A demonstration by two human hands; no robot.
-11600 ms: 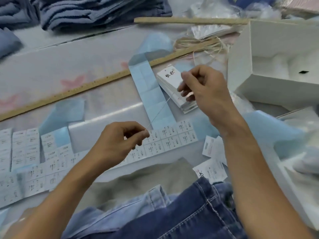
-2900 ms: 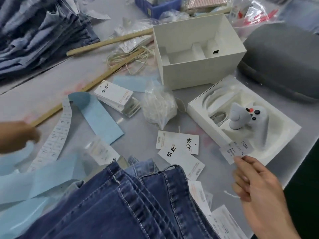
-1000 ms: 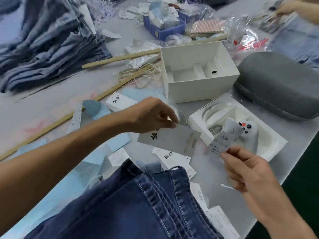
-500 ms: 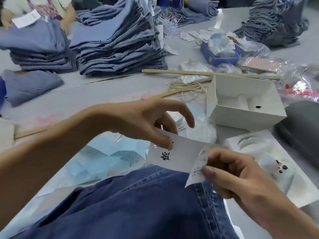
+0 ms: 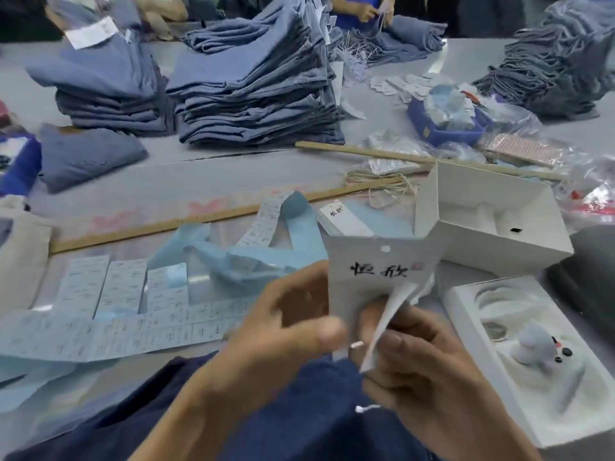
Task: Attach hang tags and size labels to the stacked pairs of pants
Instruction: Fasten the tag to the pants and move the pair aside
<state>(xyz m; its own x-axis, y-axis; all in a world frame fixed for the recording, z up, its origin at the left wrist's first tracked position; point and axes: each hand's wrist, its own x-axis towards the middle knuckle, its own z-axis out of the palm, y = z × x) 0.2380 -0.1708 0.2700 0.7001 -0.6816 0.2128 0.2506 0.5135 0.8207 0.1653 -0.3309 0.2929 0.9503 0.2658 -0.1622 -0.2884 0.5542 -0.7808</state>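
Table [image 5: 206,168]: grey, smooth, wide; workroom crowded with denim and paper, another person's hands at the far edge
Stacks [image 5: 253,91]: folded blue-grey pants, soft, piled high at the back, well apart from the hands
Jeans [image 5: 273,414]: dark denim at the near edge, right under both hands; thick, limp, heavy by the look, best taken at a stitched seam or waistband
Hang tag [image 5: 376,271]: white card, stiff, flat, black brush characters, small punched hole near the top edge; held upright above the jeans; light, likely to crease if squeezed mid-face, so best held by the lower edge
Left hand [image 5: 286,331]: thumb and fingers pinched on the lower left edge of the hang tag; blurred, finer detail unclear
Size label [image 5: 386,331]: narrow white slip, thin, floppy, curling away from the card; probably sticky-backed, so edges only
Right hand [image 5: 429,371]: fingers curled, thumb and forefinger pinching the size label just beside the card
String [image 5: 366,408]: short white knotted end below the right hand, lying against the denim
Label sheets [image 5: 109,327]: printed rows on pale blue backing, glossy, spread flat left of the hands
Box [image 5: 492,221]: open white card, rigid, right of the tag
Ruler [image 5: 186,221]: long wooden strip, lying aslant
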